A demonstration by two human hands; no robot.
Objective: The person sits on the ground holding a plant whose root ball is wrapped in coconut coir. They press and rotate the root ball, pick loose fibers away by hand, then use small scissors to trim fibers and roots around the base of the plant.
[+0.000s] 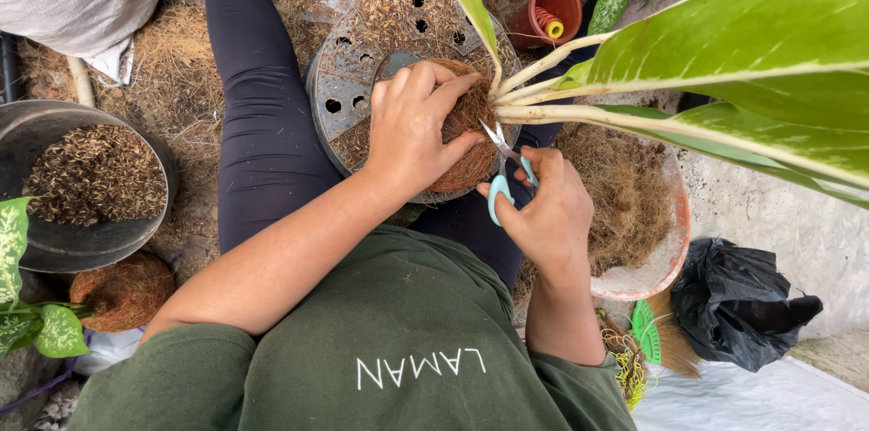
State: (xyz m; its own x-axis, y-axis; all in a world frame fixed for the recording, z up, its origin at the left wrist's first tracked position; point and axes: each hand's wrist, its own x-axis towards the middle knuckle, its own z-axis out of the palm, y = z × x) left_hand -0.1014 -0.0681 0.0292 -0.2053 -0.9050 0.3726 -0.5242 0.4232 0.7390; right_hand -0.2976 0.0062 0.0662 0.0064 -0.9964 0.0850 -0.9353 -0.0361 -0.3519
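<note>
Green shirt [398, 359] fills bottom centre; above it my right hand [548, 214] is closed around small scissors [503, 168], blades at the fibre ball [466, 137]. My left hand [412, 128] cups that ball mid-frame, over a grey pot lid [348, 78], plant stems [543, 87] running right.

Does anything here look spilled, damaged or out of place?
Loose brown fibre lies scattered over the ground around the person's legs rather than in a container. The black perforated pot lies tipped on its side on the lap. Otherwise, the left hand grips the fibre ball; the right hand holds scissors.
</note>
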